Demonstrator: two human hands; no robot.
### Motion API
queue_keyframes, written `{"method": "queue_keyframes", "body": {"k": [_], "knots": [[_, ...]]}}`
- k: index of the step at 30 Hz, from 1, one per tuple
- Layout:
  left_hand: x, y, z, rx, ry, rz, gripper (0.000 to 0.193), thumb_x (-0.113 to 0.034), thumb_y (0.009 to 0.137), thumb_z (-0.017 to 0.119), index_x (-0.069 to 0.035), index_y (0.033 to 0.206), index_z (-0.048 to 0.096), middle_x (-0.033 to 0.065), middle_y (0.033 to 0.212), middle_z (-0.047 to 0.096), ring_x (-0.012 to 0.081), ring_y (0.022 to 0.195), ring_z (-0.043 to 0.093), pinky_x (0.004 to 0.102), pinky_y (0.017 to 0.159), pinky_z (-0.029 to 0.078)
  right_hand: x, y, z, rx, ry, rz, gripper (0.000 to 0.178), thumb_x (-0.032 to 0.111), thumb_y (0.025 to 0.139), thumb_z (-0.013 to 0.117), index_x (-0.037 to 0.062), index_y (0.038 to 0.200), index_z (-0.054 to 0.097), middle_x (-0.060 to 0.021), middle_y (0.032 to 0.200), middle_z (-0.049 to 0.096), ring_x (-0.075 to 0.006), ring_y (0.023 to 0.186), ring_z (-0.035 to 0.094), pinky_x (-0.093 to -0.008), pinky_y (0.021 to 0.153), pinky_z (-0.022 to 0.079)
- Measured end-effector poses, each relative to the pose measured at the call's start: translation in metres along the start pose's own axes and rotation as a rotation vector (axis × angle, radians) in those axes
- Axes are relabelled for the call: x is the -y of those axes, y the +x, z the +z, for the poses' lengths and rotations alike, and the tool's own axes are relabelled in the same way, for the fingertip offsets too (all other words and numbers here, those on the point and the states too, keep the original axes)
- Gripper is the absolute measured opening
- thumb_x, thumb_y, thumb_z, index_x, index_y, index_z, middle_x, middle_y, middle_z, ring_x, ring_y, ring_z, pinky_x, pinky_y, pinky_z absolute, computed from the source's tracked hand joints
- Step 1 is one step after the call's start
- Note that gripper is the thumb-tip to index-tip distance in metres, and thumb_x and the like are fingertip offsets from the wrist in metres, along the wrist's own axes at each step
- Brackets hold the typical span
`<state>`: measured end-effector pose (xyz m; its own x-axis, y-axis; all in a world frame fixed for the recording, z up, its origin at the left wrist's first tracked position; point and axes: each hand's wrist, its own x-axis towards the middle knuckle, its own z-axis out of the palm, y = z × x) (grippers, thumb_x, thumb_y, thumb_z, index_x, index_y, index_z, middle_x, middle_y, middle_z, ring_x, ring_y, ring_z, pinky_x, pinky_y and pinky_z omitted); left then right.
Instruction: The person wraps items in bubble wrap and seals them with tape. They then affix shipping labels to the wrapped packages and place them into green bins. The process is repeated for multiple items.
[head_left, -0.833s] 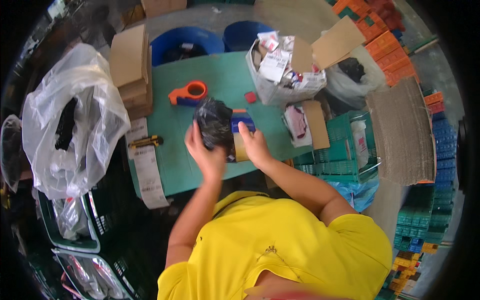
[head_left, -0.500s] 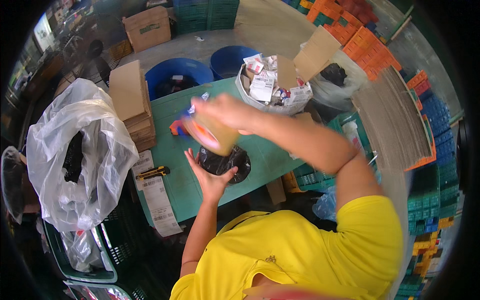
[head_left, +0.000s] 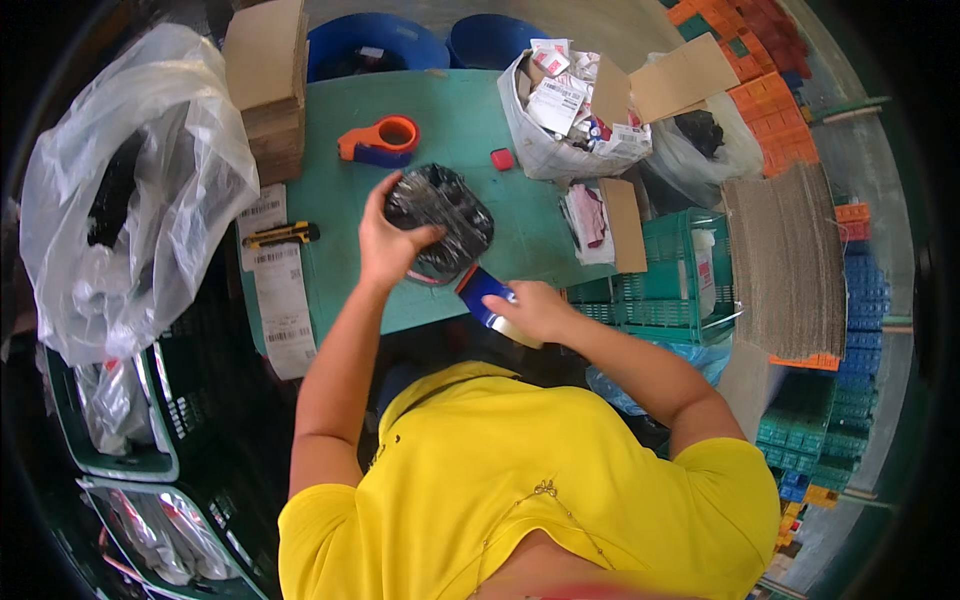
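Note:
My left hand (head_left: 385, 240) grips a bundle wrapped in shiny black plastic (head_left: 450, 205), thumb across the near side and fingers round its left edge. The bundle is held above the green table (head_left: 350, 270). In my right hand (head_left: 540, 308) is a blue tape dispenser (head_left: 480, 286) with a roll of tape, its front end at the lower right edge of the bundle. Whether tape runs between them I cannot tell. Beyond the bundle lies a second tape dispenser (head_left: 385, 142), orange and blue. A small red block (head_left: 502, 159) is to the right of it.
A yellow and black utility knife (head_left: 280, 235) rests on a strip of labels (head_left: 282, 310) at the left. Stacked cardboard (head_left: 268, 60) and a large clear plastic bag (head_left: 175, 230) stand beyond. At the right are a filled white container (head_left: 545, 150) and a green crate (head_left: 665, 275).
My right hand has brought the tape dispenser down from above the bundle to its lower right. The view has shifted, and the orange and blue dispenser on the table now shows fully.

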<state>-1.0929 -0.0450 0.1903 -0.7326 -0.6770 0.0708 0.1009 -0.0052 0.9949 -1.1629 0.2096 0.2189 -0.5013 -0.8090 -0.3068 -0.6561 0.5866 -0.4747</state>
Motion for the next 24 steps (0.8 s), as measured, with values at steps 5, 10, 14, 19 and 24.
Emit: {"method": "queue_keyframes", "body": {"k": [5, 10, 14, 19, 24], "knots": [[-0.046, -0.031, 0.034, -0.383, 0.149, -0.015, 0.077, -0.010, 0.057, 0.085, -0.002, 0.127, 0.055, 0.0152, 0.117, 0.056, 0.0284, 0.111, 0.055, 0.0393, 0.099, 0.044, 0.026, 0.045, 0.026, -0.795, 1.046, 0.332, 0.048, 0.041, 0.098, 0.054, -0.0045, 0.112, 0.063, -0.0153, 0.107, 0.067, -0.0283, 0.101, 0.062, -0.0393, 0.093, 0.046], [-0.016, -0.074, 0.042, -0.239, 0.616, -0.207, 0.081, -0.032, 0.070, 0.083, -0.001, 0.134, 0.043, 0.0168, 0.120, 0.044, 0.0375, 0.114, 0.041, 0.0440, 0.103, 0.036, 0.024, 0.058, -0.086, -0.384, 0.758, 0.189, 0.045, 0.045, 0.094, 0.061, 0.0008, 0.104, 0.065, -0.0073, 0.087, 0.068, -0.0159, 0.077, 0.065, -0.0316, 0.071, 0.052], [0.014, -0.064, 0.037, -0.135, 0.464, 0.298, 0.092, -0.022, 0.072, 0.083, -0.003, 0.145, 0.030, 0.0201, 0.138, 0.029, 0.0380, 0.131, 0.033, 0.0457, 0.108, 0.035, 0.038, 0.068, -0.128, -0.134, 0.890, -0.154, 0.050, 0.048, 0.090, 0.064, -0.0007, 0.096, 0.066, -0.0051, 0.078, 0.066, -0.0108, 0.065, 0.061, -0.0288, 0.057, 0.049], [0.009, -0.037, 0.024, 0.079, 0.207, 0.219, 0.049, 0.001, 0.075, 0.069, -0.003, 0.123, 0.062, 0.0147, 0.134, 0.058, 0.0280, 0.122, 0.056, 0.0357, 0.107, 0.040, 0.045, 0.002, -0.153, 0.290, 0.882, 0.175, 0.049, 0.045, 0.092, 0.063, -0.0007, 0.108, 0.066, -0.0076, 0.094, 0.068, -0.0146, 0.081, 0.064, -0.0283, 0.073, 0.050], [0.013, -0.025, 0.014, 0.004, 0.227, 0.139, 0.049, -0.004, 0.080, 0.067, -0.005, 0.128, 0.059, 0.0150, 0.130, 0.059, 0.0271, 0.127, 0.050, 0.0343, 0.105, 0.039, -0.014, -0.054, -0.082, 0.440, 0.661, 0.393, 0.047, 0.038, 0.096, 0.059, -0.0016, 0.121, 0.061, -0.0059, 0.111, 0.065, -0.0134, 0.099, 0.060, -0.0305, 0.088, 0.047]]}}
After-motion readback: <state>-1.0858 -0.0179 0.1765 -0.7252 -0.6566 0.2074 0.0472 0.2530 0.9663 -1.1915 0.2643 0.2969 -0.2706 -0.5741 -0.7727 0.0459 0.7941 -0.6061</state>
